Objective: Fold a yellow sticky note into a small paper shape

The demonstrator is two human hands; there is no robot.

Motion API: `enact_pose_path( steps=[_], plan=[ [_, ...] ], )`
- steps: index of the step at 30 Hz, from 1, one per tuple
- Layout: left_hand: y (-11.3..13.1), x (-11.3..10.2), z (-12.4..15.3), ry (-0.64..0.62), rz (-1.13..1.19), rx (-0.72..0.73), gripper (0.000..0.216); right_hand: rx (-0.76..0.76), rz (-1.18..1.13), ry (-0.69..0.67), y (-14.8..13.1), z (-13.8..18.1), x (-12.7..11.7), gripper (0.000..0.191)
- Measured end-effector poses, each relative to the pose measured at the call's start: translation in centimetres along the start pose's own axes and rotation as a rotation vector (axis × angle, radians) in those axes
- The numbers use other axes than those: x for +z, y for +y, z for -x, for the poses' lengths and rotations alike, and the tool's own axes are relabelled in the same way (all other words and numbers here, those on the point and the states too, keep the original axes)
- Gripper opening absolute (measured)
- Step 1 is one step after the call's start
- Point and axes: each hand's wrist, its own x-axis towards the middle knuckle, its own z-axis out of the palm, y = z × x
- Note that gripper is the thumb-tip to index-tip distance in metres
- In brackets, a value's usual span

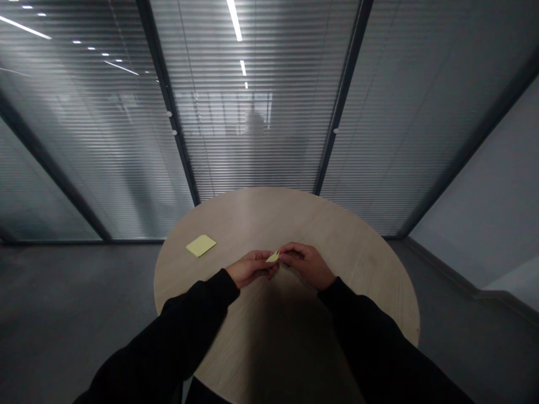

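Left hand (251, 268) and right hand (306, 265) — fingers pinched (black sleeves (177, 331)) — nearly touching.

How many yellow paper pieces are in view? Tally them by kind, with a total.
Flat yellow paper square on the round wooden table: 1
Folded yellow paper piece between the left hand and right hand: 1
Total: 2
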Motion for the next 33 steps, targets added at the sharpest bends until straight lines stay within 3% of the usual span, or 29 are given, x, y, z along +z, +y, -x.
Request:
enact_pose_path(
  steps=[24, 29, 33],
  plan=[
    [-0.17, -0.35, -0.15, -0.078, 0.001, 0.0, 0.035, 0.064, -0.082, -0.117, 0.55, -0.13, -0.21, 0.029],
    [-0.29, -0.03, -0.3, -0.007, -0.003, 0.001, 0.036, -0.044, 0.072, -0.024, 0.43, 0.05, -0.11, 0.024],
    [-0.47, 0.32, -0.53, 0.05, -0.031, 0.035, 0.039, -0.217, 0.426, 0.088, 0.1, 0.26, -0.28, 0.013]
  ],
)
